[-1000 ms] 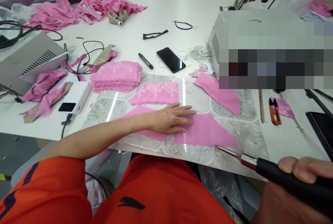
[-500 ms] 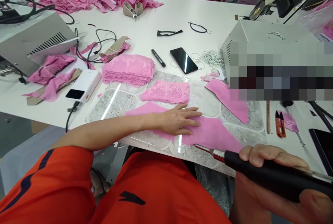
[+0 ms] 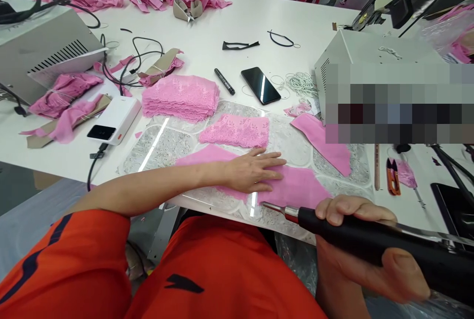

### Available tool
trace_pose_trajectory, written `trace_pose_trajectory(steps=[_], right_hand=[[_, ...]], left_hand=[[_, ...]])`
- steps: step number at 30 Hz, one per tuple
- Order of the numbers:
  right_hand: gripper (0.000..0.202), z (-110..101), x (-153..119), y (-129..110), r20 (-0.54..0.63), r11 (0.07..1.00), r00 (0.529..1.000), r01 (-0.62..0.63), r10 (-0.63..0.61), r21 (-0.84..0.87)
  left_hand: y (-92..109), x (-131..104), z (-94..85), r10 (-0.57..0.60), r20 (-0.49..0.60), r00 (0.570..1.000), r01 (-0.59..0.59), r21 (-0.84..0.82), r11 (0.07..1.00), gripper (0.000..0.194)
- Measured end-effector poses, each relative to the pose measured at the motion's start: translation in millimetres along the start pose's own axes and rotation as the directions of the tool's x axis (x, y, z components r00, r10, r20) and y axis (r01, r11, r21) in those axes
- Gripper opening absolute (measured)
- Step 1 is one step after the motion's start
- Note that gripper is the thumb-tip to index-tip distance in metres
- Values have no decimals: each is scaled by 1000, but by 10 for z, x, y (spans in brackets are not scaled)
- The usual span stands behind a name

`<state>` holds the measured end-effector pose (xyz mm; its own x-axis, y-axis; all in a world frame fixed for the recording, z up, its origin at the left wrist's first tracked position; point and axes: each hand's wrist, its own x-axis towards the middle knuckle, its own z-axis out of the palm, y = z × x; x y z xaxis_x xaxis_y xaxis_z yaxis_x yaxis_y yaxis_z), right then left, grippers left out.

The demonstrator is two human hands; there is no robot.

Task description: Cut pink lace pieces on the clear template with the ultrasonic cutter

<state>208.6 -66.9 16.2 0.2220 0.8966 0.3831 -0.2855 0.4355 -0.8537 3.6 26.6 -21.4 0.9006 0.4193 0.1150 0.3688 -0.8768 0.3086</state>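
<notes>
Flat on a pink fabric piece point(image 3: 296, 188) lies my left hand point(image 3: 255, 171), palm down with its fingers spread. My right hand point(image 3: 370, 245) is wrapped round the black handle of a tool point(image 3: 340, 232). The tool's thin metal tip points left, at the near edge of the fabric beside my left hand. A single lace piece point(image 3: 235, 130) lies just beyond my left hand, with a stack of pink lace point(image 3: 181, 98) behind it to the left. All of this is on a grey-patterned mat point(image 3: 170, 148).
A white power bank point(image 3: 114, 120) with a cable stands at the left. A phone point(image 3: 260, 85) and a marker point(image 3: 224, 81) lie beyond the mat. Orange snips point(image 3: 393, 177) are at the right, near a second pink piece point(image 3: 324, 143). Grey metal boxes stand on both sides.
My right hand has moved left with the tool, and its tip has slid left along the near edge of the fabric. My left hand has stayed on the fabric.
</notes>
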Motion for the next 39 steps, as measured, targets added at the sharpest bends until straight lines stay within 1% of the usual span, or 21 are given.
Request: trace_pose_trajectory(steps=[6,13,18,22,24,27,29,31,34,36,39], right_hand=[[28,61,-27,-10,19,1000,999,-31,31,1],[27,47,-41,-18,65,999,997,-33,33,7],[23,65,-61,-31,113,1000,993,-12,11,3],[22,80,-55,-20,99,1000,995,12,-12,4],[24,70,-45,-20,84,1000,996,28,-29,9],[28,43,-41,-36,76,999,996,41,-42,21],[29,35,-52,-50,73,999,997,32,-34,25],[29,48,-67,-54,65,1000,998,15,-16,25],[28,99,-83,-36,56,1000,998,-18,17,19],[28,137,-86,-16,53,999,998,-27,25,27],[28,180,-87,-6,52,999,998,-35,33,39]], left_hand=[[-2,2,8,8,-9,1000,-8,0,1000,39],[-14,-12,47,26,-56,998,-26,4,1000,38],[-14,-4,57,21,-51,998,-21,-5,1000,38],[-3,7,30,14,-50,999,-15,-26,1000,38],[-1,-28,-17,22,-95,995,-27,-51,998,35],[-11,-198,-129,60,-191,980,-81,-106,991,29],[-28,-389,-208,81,-205,975,-113,-146,983,29],[-47,-607,-265,86,-170,982,-117,-181,977,29],[-59,-877,-285,46,-83,995,-61,-176,983,30],[-50,-973,-262,34,-31,999,-38,-157,987,33],[-25,-1004,-214,31,23,999,-28,-137,990,39]])
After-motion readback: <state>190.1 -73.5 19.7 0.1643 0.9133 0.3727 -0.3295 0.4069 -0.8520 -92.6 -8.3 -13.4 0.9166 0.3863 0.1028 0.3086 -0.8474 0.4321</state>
